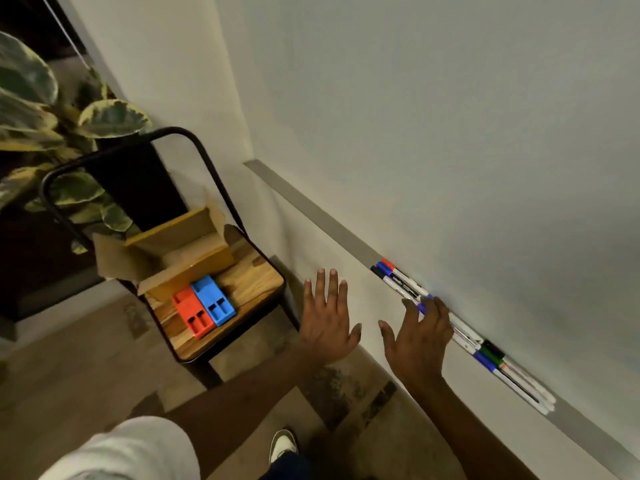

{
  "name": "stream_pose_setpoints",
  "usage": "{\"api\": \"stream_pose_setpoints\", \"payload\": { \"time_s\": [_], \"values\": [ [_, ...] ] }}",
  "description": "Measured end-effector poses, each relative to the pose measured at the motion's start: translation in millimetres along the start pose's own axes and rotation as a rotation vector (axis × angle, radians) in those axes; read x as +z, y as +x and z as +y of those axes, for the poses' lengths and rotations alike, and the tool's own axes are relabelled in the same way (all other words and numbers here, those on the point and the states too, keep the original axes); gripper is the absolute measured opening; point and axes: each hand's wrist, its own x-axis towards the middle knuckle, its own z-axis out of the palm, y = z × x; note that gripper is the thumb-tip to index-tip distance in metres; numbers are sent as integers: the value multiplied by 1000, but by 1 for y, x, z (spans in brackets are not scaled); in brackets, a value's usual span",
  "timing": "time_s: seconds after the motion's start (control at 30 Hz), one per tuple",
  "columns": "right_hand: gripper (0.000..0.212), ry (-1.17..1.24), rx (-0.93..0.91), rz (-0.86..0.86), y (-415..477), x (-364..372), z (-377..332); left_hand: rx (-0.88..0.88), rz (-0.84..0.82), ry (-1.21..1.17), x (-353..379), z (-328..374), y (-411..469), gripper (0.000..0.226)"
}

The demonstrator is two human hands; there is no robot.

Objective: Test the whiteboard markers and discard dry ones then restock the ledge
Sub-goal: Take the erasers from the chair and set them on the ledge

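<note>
A grey ledge (311, 206) runs along the bottom of the whiteboard (450, 133) and carries the markers (401, 280), which lie end to end in two loose bunches: one with red, blue and black caps near the middle, another with green, blue and black caps further right. The right hand (420, 336) reaches to the ledge between the bunches, fingers spread and curled over the markers there; whether it grips one I cannot tell. The left hand (327, 322) hangs open in the air, fingers splayed, holding nothing, well apart from the ledge. To the left stands a chair (242, 292) with a wooden seat. On the seat an open cardboard box (173, 251) sits with its flaps out; its contents are hidden from this angle. Just in front of the box a red holder (190, 315) and a blue holder (213, 299) lie side by side, touching, their slots dark. A plant (45, 133) fills the far left.
</note>
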Motion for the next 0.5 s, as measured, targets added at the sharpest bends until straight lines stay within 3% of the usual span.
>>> {"api": "stream_pose_setpoints", "payload": {
  "time_s": [0.5],
  "values": [
    [73,86,-417,-153,-1,58,-203,-348,-165,-32,41,-214,-56,84]
  ]
}}
